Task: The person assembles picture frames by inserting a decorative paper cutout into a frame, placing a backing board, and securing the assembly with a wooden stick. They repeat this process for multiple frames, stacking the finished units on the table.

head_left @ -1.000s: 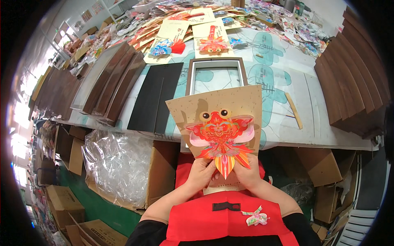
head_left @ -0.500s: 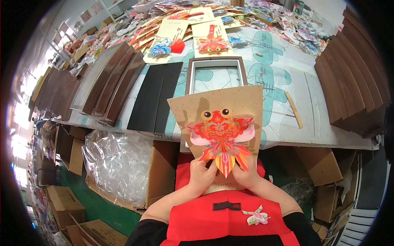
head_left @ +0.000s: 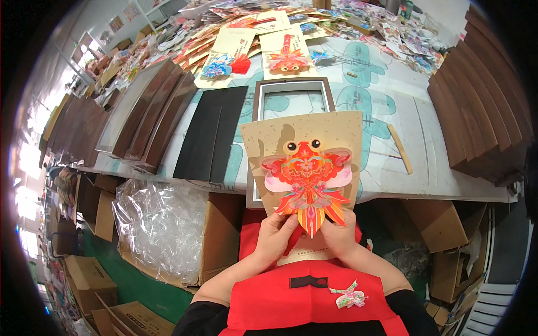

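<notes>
A red and orange paper goldfish (head_left: 308, 168) with bulging eyes, pink-white side fins and a striped tail lies on a tan card (head_left: 263, 140), held up before my apron. My left hand (head_left: 274, 236) pinches the left side of the goldfish's tail, the thumb on top. At the tail's right side my right hand (head_left: 339, 231) is closed too, its fingertips partly hidden by the fins. Just beyond the card lies a brown picture frame (head_left: 330, 95) with a white inner edge, its near part covered by the card.
A black backing board (head_left: 213, 134) lies left of the frame, beside stacked brown frames (head_left: 159, 120). More frames (head_left: 482, 106) stand at right, near a yellowish strip (head_left: 400, 148). Finished-looking fish cards (head_left: 286, 56) are piled behind. Below the table, a carton (head_left: 224, 229) holds clear plastic.
The goldfish and its card have shifted slightly right and up, and the card has tilted a little. Both hands have moved up slightly, still at the tail.
</notes>
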`<state>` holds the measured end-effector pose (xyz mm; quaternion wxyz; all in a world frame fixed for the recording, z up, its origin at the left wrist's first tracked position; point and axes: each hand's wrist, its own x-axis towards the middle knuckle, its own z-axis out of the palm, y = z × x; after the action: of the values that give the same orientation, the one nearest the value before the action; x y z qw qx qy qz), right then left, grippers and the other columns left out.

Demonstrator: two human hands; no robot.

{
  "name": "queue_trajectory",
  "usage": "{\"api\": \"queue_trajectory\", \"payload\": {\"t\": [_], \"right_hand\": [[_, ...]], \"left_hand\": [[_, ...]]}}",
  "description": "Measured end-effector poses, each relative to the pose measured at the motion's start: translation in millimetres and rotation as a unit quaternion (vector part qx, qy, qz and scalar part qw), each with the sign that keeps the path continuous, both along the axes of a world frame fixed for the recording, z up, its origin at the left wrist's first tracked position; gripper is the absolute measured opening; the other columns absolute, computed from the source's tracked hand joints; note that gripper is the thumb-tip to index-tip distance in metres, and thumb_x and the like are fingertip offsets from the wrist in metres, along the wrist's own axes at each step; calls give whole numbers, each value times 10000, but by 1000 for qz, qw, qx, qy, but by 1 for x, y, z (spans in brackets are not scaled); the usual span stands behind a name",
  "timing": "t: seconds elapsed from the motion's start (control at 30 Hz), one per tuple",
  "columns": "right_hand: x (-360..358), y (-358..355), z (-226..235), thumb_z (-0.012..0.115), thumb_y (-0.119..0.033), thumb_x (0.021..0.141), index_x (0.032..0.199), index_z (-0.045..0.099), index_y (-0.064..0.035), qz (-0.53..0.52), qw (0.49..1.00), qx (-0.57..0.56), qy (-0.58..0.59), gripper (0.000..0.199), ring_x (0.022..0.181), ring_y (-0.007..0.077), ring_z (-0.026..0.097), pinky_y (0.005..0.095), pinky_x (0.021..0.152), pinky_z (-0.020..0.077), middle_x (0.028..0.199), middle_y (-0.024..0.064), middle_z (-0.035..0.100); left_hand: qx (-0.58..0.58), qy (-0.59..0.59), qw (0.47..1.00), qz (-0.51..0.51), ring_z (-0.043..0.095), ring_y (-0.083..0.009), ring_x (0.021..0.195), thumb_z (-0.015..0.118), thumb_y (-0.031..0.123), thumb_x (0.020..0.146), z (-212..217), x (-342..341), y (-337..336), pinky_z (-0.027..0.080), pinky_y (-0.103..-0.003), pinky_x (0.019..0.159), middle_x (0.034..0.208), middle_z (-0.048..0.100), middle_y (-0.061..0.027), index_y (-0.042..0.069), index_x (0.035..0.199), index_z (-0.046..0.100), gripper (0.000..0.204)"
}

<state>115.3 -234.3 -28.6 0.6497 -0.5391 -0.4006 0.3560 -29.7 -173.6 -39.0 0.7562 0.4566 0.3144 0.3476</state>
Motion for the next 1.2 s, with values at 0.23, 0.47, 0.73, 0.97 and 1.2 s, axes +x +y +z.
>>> {"api": "queue_trajectory", "payload": {"t": [0.23, 0.47, 0.73, 0.97, 1.2], "right_hand": [[1, -2, -4, 623, 15, 829, 1009, 641, 27, -3, 999, 8, -35, 181, 831, 111, 622, 260, 721, 494, 924, 62, 670], [6, -4, -11, 660, -31, 815, 1066, 623, 26, 77, 995, 46, -48, 260, 919, 133, 618, 296, 815, 491, 1014, 80, 662], [2, -3, -10, 635, -70, 854, 1067, 605, 17, 79, 996, 22, 23, 232, 835, 105, 603, 260, 734, 490, 937, 56, 643], [8, -3, -15, 572, -106, 916, 1010, 570, 2, 165, 954, -32, 249, 142, 571, 77, 506, 212, 485, 383, 767, 40, 585], [2, -2, -8, 617, -136, 898, 1059, 582, -10, 128, 954, -81, 260, 207, 620, 80, 542, 200, 492, 395, 820, 24, 613]], "left_hand": [[-105, -45, 993, -10, 606, -132, 966, 642, 28, 863, 12, 2, 6, 505, -281, 861, 1098, 632, -104, -21, 1160, 569, 310], [6, -32, 998, 48, 609, -112, 942, 681, 25, 830, 7, 8, -3, 499, -272, 839, 1065, 653, -70, -18, 1094, 623, 274], [37, -26, 994, 95, 613, -94, 867, 671, 45, 846, 4, 11, -3, 499, -251, 780, 979, 678, -39, -12, 1047, 656, 210], [-25, -64, 998, 13, 625, -113, 849, 656, 48, 859, 3, 1, 3, 511, -273, 777, 963, 677, -85, -42, 1032, 645, 196], [-55, -64, 996, 30, 636, -122, 824, 645, 58, 868, 5, 2, 2, 524, -267, 724, 929, 678, -91, -38, 1016, 634, 177]]}}
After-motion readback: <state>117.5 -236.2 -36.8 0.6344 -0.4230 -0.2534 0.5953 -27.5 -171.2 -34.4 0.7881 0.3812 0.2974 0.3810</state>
